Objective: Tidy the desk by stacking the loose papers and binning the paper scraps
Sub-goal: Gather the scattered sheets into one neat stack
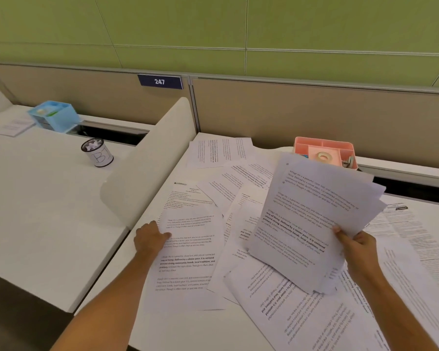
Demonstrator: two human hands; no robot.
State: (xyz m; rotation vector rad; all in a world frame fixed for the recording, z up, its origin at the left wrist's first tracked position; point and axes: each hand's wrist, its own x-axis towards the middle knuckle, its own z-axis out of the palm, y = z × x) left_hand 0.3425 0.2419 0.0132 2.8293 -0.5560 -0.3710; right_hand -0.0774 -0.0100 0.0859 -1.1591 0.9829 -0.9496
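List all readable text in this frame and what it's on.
"247": white digits on the dark blue plate on the partition.
"BI": handwritten on the white label of the black cup; any further letters are turned out of sight.
"Village life is a peaceful...": opening line on the held stack in the right hand; the rest is blurred.
Sheet under the left hand: similar print, mostly too blurred to read.

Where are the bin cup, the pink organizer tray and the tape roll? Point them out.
bin cup (100,155), head view, on its white labelled side.
pink organizer tray (323,142), head view, on its far rim.
tape roll (323,156), head view, on the ring's top face.
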